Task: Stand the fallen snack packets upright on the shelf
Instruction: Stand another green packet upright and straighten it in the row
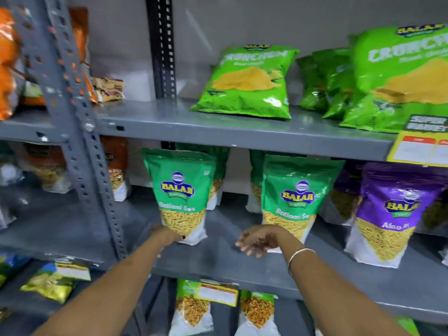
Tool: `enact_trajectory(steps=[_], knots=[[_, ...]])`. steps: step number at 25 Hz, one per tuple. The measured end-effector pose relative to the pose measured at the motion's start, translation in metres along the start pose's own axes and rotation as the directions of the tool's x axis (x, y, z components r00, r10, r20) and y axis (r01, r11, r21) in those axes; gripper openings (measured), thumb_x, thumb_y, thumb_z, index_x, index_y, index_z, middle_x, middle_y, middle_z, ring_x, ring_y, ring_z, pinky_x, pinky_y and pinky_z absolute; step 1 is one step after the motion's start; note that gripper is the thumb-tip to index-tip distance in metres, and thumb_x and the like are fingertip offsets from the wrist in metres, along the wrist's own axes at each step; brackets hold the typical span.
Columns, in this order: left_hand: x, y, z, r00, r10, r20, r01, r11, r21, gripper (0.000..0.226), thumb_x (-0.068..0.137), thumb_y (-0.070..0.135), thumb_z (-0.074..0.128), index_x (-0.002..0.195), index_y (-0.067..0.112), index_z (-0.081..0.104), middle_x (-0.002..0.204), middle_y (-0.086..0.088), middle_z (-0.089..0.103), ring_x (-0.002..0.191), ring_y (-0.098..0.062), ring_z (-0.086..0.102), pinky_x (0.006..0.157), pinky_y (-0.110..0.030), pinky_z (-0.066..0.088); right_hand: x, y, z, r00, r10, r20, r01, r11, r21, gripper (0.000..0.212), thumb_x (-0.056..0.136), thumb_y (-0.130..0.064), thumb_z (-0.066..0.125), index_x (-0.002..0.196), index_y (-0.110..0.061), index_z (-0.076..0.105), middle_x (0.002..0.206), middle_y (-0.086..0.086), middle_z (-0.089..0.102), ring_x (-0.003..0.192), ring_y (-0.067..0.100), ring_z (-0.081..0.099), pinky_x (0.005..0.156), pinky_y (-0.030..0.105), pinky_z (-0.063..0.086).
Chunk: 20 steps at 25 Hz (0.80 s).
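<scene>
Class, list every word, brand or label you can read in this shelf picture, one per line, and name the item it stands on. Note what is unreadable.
"BALAJI", "Ratlami Sev": left green packet, middle shelf.
"BALAJI", "Ratlami Sev": right green packet.
"BALAJI", "Aloo", rest cut off: purple packet.
"BALAJI", "CRUNCHEX" (blurred): lime chip bag, top shelf.
"SUPER MARKET" (blurred): yellow shelf tag; its print is unreadable.
Lower shelf tag: too blurred.

Bright, even light falls from above, leaving soft shade under each grey shelf (242, 129) and white glare on the glossy green chip packets (247, 81). Motion blur smears the whole view, worst at the left edge, where wide-angle distortion bends the upright post (72, 117).
</scene>
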<state>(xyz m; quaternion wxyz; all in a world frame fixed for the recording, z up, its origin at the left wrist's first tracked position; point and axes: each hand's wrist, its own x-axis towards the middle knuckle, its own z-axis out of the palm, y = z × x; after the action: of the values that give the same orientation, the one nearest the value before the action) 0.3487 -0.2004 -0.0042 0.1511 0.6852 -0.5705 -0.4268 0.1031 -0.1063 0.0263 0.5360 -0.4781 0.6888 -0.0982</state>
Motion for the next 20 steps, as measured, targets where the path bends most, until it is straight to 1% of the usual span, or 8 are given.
enact_trajectory(steps=[1, 3, 4, 7, 10, 13, 16, 20], knots=[[0.012, -0.005, -0.013, 0.996, 0.087, -0.031, -0.086, 0.996, 0.007, 0.099, 0.062, 0.024, 0.082, 0.141, -0.004, 0.028, 0.147, -0.021, 0.034, 0.132, -0.032, 0.041, 0.106, -0.039, 0.037, 0.012, -0.015, 0.018, 0.993, -0.052, -0.107, 0.053, 0.999, 0.007, 0.022, 0.087, -0.028, 0.06, 0.104, -0.015, 0.057, 0.105, 0.003, 0.059, 0.082, 0.003, 0.068, 0.081, 0.03, 0.044], [0.039, -0.013, -0.034, 0.978, 0.201, -0.053, -0.202, 0.979, -0.011, 0.098, 0.064, 0.01, 0.082, 0.141, -0.006, 0.024, 0.15, -0.019, 0.031, 0.136, -0.031, 0.036, 0.107, -0.037, 0.034, 0.035, -0.042, 0.05, 0.94, -0.133, -0.315, 0.183, 0.974, 0.136, 0.067, 0.084, -0.024, 0.065, 0.14, -0.007, 0.032, 0.138, 0.002, 0.04, 0.131, 0.015, 0.043, 0.099, 0.027, 0.036], [0.052, -0.015, -0.042, 0.972, 0.23, -0.044, -0.231, 0.973, -0.026, 0.095, 0.065, 0.005, 0.079, 0.142, -0.003, 0.023, 0.149, -0.018, 0.032, 0.135, -0.031, 0.036, 0.102, -0.037, 0.039, 0.045, -0.055, 0.063, 0.906, -0.171, -0.388, 0.273, 0.935, 0.225, 0.075, 0.082, -0.019, 0.067, 0.143, -0.006, 0.026, 0.139, -0.001, 0.036, 0.136, 0.017, 0.034, 0.1, 0.026, 0.035], [0.066, -0.018, -0.043, 0.942, 0.328, 0.068, -0.322, 0.943, -0.083, 0.081, 0.063, 0.004, 0.077, 0.133, 0.005, 0.038, 0.136, -0.015, 0.052, 0.119, -0.03, 0.053, 0.086, -0.037, 0.053, 0.071, -0.073, 0.081, 0.868, -0.2, -0.454, 0.379, 0.858, 0.347, 0.073, 0.073, -0.016, 0.077, 0.134, -0.009, 0.039, 0.135, 0.0, 0.048, 0.124, 0.019, 0.048, 0.098, 0.027, 0.045], [0.062, -0.023, -0.036, 0.927, 0.364, 0.096, -0.348, 0.926, -0.146, 0.069, 0.063, 0.0, 0.079, 0.124, 0.002, 0.046, 0.128, -0.016, 0.06, 0.116, -0.029, 0.057, 0.092, -0.035, 0.047, 0.06, -0.081, 0.096, 0.849, -0.216, -0.481, 0.42, 0.829, 0.369, 0.059, 0.077, 0.003, 0.067, 0.13, -0.002, 0.042, 0.118, 0.002, 0.055, 0.1, 0.014, 0.054, 0.059, 0.0, 0.048], [0.049, -0.028, -0.033, 0.899, 0.416, 0.137, -0.411, 0.91, -0.059, 0.069, 0.059, 0.013, 0.083, 0.121, 0.008, 0.052, 0.127, -0.01, 0.062, 0.116, -0.028, 0.058, 0.096, -0.035, 0.047, 0.045, -0.073, 0.101, 0.824, -0.206, -0.528, 0.43, 0.834, 0.345, 0.062, 0.078, 0.004, 0.066, 0.134, -0.002, 0.038, 0.133, 0.013, 0.053, 0.1, 0.015, 0.05, 0.044, -0.002, 0.041], [0.027, -0.039, -0.033, 0.876, 0.46, 0.142, -0.469, 0.882, 0.037, 0.075, 0.059, 0.021, 0.084, 0.125, 0.011, 0.05, 0.131, -0.009, 0.06, 0.119, -0.026, 0.056, 0.099, -0.034, 0.045, 0.032, -0.062, 0.111, 0.824, -0.172, -0.54, 0.374, 0.881, 0.29, 0.07, 0.077, -0.005, 0.07, 0.137, -0.008, 0.035, 0.14, 0.015, 0.049, 0.089, 0.011, 0.053, 0.04, -0.001, 0.038], [0.005, -0.048, -0.032, 0.876, 0.471, 0.102, -0.481, 0.866, 0.132, 0.08, 0.061, 0.027, 0.083, 0.128, 0.008, 0.045, 0.134, -0.011, 0.056, 0.124, -0.028, 0.053, 0.101, -0.033, 0.043, 0.011, -0.057, 0.126, 0.833, -0.16, -0.529, 0.351, 0.893, 0.283, 0.067, 0.078, -0.012, 0.07, 0.136, -0.014, 0.036, 0.141, 0.01, 0.048, 0.106, 0.019, 0.048, 0.057, 0.018, 0.043]])
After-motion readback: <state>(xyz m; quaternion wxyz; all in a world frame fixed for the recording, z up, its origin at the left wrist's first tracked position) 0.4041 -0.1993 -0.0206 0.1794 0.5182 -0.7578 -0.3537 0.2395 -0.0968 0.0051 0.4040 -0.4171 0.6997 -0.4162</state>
